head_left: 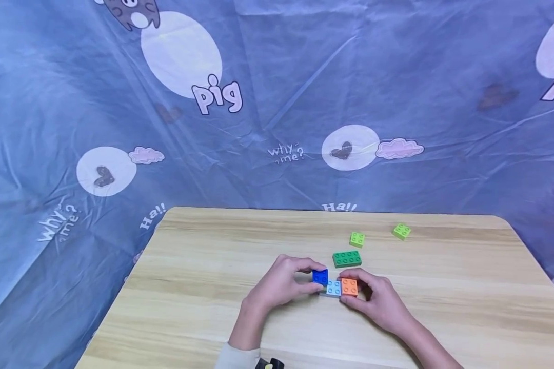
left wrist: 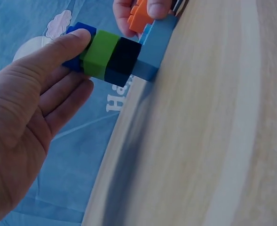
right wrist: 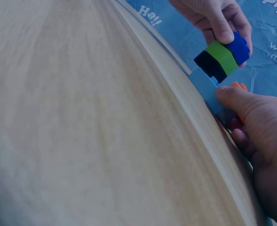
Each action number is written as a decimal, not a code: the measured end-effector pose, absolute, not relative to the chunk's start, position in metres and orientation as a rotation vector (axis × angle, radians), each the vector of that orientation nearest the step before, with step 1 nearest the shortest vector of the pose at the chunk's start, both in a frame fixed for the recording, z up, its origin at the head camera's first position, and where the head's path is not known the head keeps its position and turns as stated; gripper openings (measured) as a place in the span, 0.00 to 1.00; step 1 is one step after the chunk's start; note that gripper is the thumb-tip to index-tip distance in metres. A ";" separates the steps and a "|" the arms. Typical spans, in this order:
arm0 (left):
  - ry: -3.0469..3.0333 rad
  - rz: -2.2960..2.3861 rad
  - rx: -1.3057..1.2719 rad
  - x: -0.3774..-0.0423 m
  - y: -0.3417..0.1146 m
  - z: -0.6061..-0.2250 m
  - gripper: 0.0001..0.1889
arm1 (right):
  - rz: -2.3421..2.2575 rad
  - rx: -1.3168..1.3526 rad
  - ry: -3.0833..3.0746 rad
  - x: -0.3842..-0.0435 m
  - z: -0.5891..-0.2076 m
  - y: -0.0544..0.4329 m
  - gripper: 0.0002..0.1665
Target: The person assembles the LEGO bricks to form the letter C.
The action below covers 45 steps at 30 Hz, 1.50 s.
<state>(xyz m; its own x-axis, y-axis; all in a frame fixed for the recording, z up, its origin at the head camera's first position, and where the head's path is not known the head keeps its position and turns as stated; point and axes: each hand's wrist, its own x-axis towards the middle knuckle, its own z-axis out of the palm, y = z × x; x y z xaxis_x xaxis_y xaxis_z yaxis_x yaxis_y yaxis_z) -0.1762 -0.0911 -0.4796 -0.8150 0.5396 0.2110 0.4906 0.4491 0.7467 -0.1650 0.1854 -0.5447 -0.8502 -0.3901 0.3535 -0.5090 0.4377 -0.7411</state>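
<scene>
Left hand: my left hand (head_left: 281, 282) holds a 3-brick stack between thumb and fingers, with the grip at the upper end. Stack order, from the top: 1 blue brick (head_left: 320, 277), 1 lime-green brick (left wrist: 100, 52), 1 dark brick (left wrist: 122, 61). The dark brick is at the end away from my left fingers and faces the light blue brick (head_left: 334, 288). The stack is tilted relative to that brick. I cannot tell whether the 2 touch.

Right hand: my right hand (head_left: 380, 300) pinches the orange brick (head_left: 349, 287), with the thumb also against the side of the light blue brick. The orange brick is on the studded side of the light blue brick, at the end held by my right hand. 4 light blue studs show between the orange brick and the stack in my left hand.

Surrounding parts: the green brick (head_left: 347, 259), with 8 studs in 2 rows, lies just beyond my right fingertips. The nearer lime brick (head_left: 357, 239) lies beyond the green brick, ahead of my right hand. The farther lime brick (head_left: 401, 231) lies ahead and to the right of my right hand. Both show 4 studs. The wooden table (head_left: 203, 246) extends under both hands. A blue printed cloth (head_left: 268, 189) hangs beyond its far edge. A pale sleeve (head_left: 237, 357) covers my left forearm.
</scene>
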 end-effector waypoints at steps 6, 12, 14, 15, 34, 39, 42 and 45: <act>2.605 1.379 0.864 -0.178 -0.094 -0.484 0.18 | 1.385 0.797 -2.560 -0.165 -0.542 0.186 0.28; 2.568 1.433 0.870 -0.179 -0.093 -0.487 0.18 | 1.388 0.789 -2.570 -0.166 -0.542 0.186 0.27; 2.551 1.455 0.846 -0.179 -0.092 -0.487 0.19 | 1.399 0.791 -2.569 -0.166 -0.542 0.186 0.27; 2.538 1.471 0.838 -0.179 -0.092 -0.487 0.19 | 1.403 0.791 -2.569 -0.166 -0.541 0.186 0.27; 2.295 1.708 0.785 -0.183 -0.087 -0.506 0.19 | 1.404 0.774 -2.562 -0.165 -0.543 0.184 0.28; 2.117 1.836 0.742 -0.183 -0.086 -0.517 0.22 | 1.419 0.792 -2.561 -0.163 -0.543 0.183 0.26; 2.027 1.882 0.747 -0.184 -0.085 -0.520 0.21 | 1.418 0.784 -2.563 -0.163 -0.543 0.183 0.26; 1.949 1.928 0.754 -0.184 -0.086 -0.521 0.20 | 1.407 0.783 -2.566 -0.165 -0.542 0.184 0.27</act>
